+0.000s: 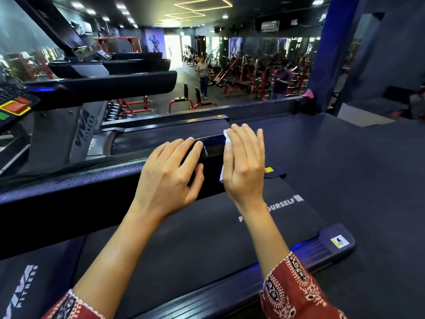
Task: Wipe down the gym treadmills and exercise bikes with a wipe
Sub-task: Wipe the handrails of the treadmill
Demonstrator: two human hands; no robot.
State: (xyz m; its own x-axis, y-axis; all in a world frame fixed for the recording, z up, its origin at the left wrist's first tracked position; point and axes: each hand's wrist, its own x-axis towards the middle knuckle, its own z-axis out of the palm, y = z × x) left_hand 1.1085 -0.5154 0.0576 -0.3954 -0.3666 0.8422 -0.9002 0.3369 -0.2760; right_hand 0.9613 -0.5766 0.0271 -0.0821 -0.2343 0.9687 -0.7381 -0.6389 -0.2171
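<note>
**At the rail (212,150) end: the wiping step**

The left hand (170,171) gripped the rail, thumb under it. The right hand (245,162), fingers straight, pressed the wipe (228,140) on the rail's end. Next it probably had to slide along the rail.

The wipe (226,141) is white and crumpled. It is pressed under the right hand (245,162) against the blunt end of the handrail (212,149), with only its edges showing. That handrail is glossy black and runs across the treadmill (331,245) above the belt (195,231) — a dark, flat surface with white lettering.
</note>
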